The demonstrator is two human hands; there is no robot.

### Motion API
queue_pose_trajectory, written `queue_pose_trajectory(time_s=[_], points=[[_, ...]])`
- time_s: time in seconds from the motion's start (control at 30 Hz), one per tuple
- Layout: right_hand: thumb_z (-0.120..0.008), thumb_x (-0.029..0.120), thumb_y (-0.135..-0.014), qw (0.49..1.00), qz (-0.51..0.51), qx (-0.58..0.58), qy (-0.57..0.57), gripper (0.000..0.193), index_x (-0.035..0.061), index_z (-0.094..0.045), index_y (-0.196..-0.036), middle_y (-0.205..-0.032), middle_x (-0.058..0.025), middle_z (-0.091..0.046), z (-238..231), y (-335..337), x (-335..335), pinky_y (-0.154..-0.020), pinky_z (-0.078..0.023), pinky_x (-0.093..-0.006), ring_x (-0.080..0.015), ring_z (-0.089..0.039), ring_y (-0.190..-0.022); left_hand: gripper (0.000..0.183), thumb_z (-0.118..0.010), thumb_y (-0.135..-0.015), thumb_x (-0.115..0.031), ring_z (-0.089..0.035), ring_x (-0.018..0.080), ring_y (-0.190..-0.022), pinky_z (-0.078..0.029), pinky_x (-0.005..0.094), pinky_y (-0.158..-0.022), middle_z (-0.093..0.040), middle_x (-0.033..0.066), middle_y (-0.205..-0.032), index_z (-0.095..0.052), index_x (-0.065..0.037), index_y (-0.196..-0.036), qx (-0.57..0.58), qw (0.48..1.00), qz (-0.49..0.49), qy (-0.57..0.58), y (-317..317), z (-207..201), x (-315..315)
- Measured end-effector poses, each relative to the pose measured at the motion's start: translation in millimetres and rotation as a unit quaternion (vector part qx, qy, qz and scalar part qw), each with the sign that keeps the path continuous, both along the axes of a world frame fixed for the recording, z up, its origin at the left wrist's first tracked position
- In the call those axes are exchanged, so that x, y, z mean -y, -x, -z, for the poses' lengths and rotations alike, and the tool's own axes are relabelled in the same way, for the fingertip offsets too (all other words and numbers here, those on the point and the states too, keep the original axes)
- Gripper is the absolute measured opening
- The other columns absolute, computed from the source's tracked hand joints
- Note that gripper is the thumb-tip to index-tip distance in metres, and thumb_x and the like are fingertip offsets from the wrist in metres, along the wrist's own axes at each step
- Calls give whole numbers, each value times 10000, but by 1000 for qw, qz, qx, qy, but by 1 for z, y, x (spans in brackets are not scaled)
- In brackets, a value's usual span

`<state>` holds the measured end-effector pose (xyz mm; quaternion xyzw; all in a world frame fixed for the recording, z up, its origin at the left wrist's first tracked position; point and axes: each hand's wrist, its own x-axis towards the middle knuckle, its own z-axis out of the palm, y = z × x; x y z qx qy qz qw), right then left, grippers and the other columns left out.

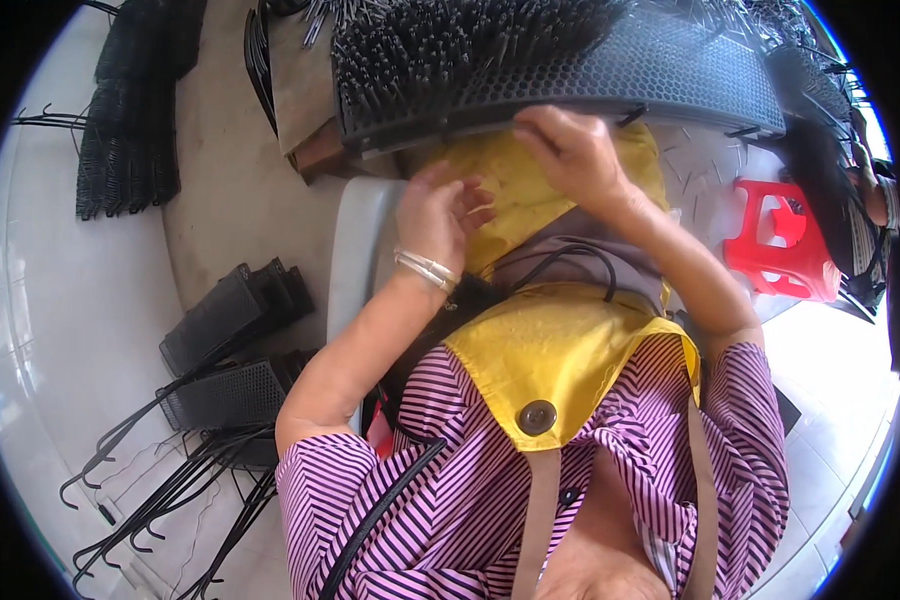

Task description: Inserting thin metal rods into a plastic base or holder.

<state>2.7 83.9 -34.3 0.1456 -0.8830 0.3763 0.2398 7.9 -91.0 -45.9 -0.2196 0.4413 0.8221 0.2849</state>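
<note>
A wide black perforated tray (660, 75) lies before me, with a dense cluster of dark rods (440, 50) standing in its holes on the left and middle. Just below its near edge, my right hand (575, 155) is closed in a pinch. Whatever its fingertips hold, if anything, is hidden or too small to name. My left hand (442, 212), with a pale bracelet at the wrist, hovers lower and to the left, fingers loosely bent and apart, with nothing visible in it. Both hands are above the yellow apron (610, 165) on my lap.
Loose thin rods lie at the tray's far side. A red plastic stool (782, 245) stands at right, near another person's hand (875, 195). On the left floor are black perforated racks (225, 395) with hooked rods, and dark bundles (130, 140) farther off. A cardboard box (305, 90) stands beside the tray.
</note>
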Motion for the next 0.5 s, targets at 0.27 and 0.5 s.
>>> queue_pose_trajectory(time_s=[0.27,0.5], points=[[-584,55,-766,904,8,325,278,165,-56,-557,-886,-600,-68,-572,34,-29,14,-476,-429,-227,-77,-535,-538,343,-408,-801,12,-508,293,-930,-443,437,-782,-477,138,-1047,-322,-48,-1127,-13,994,-106,-13,16,11,-4],[-565,54,-782,870,1,370,325,149,-54,-562,-885,-639,-61,-576,31,-35,10,-488,-433,-211,-87,-541,-543,302,-397,-808,8,-507,293,-937,-435,440,-805,-483,134,-1029,-356,-48,-1102,-16,991,-113,-72,26,19,-9]])
